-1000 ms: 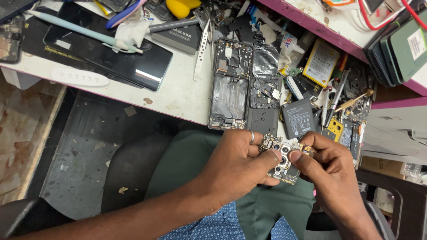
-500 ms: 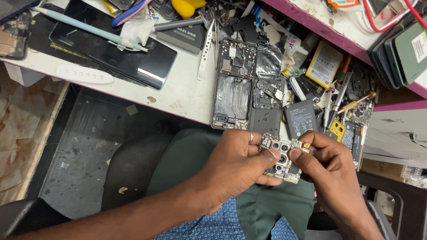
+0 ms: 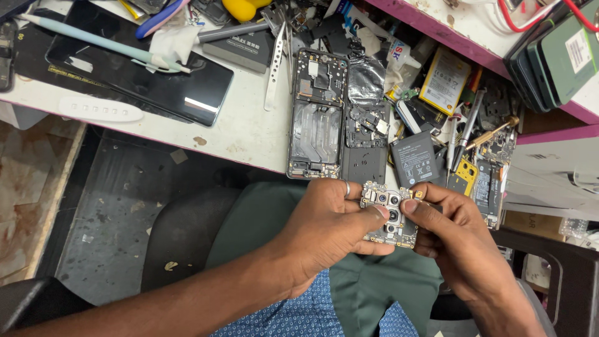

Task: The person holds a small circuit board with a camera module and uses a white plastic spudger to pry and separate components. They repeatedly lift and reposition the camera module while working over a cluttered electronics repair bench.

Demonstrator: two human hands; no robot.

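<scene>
Hands meet at lower centre of the frame, over the person's lap. Left hand (image 3: 327,228) is closed around a small circuit board (image 3: 388,215) with camera lenses, thumb on its face; right hand (image 3: 458,240) pinches the board's right edge, fingertip (image 3: 410,205) pressed on top. Just above, at the bench (image 3: 243,134) edge, lie an opened phone frame (image 3: 316,115) and a dark battery (image 3: 413,159).

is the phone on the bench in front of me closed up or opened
Opened. The phone frame lies back-up on the workbench with no cover, its inner metal plates exposed. Its circuit board is out, held between left hand and right hand.
</scene>
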